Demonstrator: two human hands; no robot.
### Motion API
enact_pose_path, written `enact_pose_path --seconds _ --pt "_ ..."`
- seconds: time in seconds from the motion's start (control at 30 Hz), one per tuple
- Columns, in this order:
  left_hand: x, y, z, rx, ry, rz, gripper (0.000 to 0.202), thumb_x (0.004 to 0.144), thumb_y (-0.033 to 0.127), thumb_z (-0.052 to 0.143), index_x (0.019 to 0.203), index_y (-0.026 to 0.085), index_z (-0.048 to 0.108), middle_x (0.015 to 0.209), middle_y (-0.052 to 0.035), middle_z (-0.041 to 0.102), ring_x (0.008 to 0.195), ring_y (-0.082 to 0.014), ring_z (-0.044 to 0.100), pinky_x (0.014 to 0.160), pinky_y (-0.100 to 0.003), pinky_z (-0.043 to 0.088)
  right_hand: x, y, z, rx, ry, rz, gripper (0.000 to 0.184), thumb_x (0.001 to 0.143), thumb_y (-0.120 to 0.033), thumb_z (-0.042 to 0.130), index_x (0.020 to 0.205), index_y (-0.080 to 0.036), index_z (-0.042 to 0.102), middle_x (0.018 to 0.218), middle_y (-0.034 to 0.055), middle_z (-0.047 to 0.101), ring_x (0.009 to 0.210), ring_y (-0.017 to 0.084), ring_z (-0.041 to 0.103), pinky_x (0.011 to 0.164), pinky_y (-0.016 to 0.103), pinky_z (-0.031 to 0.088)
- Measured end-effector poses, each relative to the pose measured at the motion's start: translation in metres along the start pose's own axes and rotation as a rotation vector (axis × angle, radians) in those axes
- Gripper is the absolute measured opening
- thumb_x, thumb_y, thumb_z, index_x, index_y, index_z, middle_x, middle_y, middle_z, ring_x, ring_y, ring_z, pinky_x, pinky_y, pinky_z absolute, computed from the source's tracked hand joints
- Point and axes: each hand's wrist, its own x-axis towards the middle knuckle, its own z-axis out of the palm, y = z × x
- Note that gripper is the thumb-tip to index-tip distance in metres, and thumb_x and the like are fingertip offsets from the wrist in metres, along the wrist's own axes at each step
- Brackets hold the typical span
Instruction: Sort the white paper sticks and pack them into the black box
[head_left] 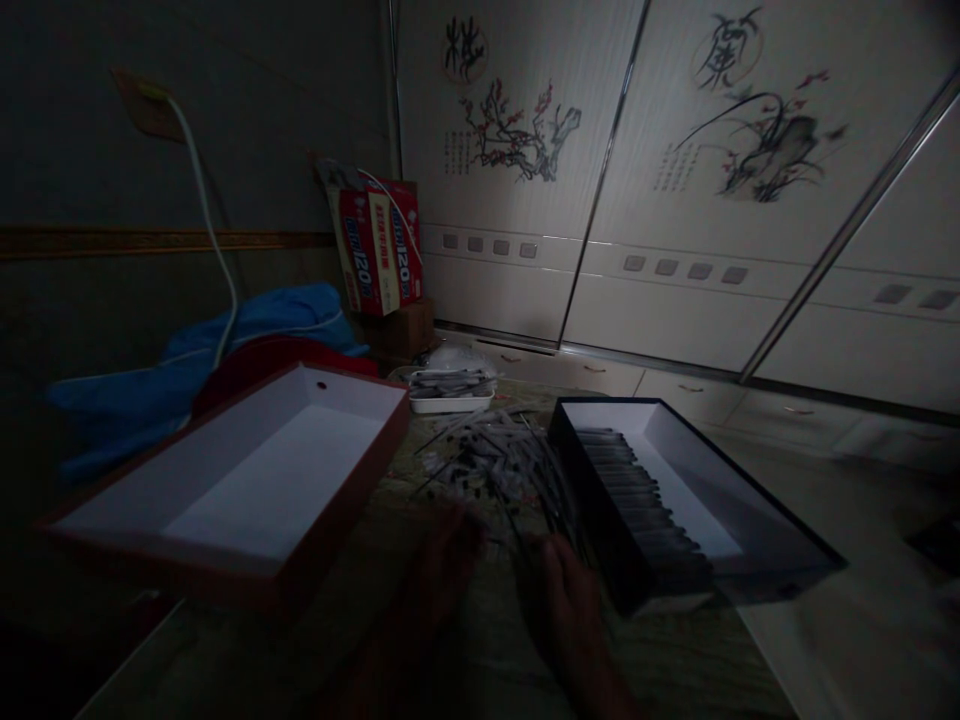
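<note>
The scene is very dark. My left hand and my right hand rest low in the middle, at the near edge of a loose pile of thin dark sticks on the table. Both hands are dim and smeared; their fingers do not show clearly. Right of the pile stands a black box with a white inside, and a row of dark sticks lies along its left side. To the left lies an open red box lid with a bare white inside.
A small white tray with more sticks sits behind the pile. Blue cloth, a red carton on a brown box and a white cable are at the back left. Painted sliding wardrobe doors fill the background.
</note>
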Motion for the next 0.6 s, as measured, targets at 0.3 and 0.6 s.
enact_pose_path --seconds 0.3,0.6 --pt "0.003 0.013 0.002 -0.244 0.136 -0.087 0.021 0.082 0.003 0.047 0.067 0.013 0.059 0.058 -0.0012 0.066 0.051 -0.0108 0.063 0.049 -0.020 0.051 0.009 0.003 0.001 -0.164 0.067 0.043 0.030 0.088 -0.038 0.039 0.082 -0.017 0.059 0.072 0.0033 0.063 0.066 0.017 0.058 0.059 0.022 0.040" --pt "0.009 0.001 -0.009 -0.035 0.002 -0.040 0.010 0.072 0.010 0.063 0.072 0.015 0.055 0.059 -0.0002 0.065 0.054 -0.0133 0.064 0.051 -0.021 0.049 0.059 -0.009 0.009 -0.635 -0.221 -0.132 0.020 0.076 -0.011 0.044 0.086 -0.017 0.060 0.089 0.0081 0.062 0.080 0.017 0.056 0.066 0.022 0.038"
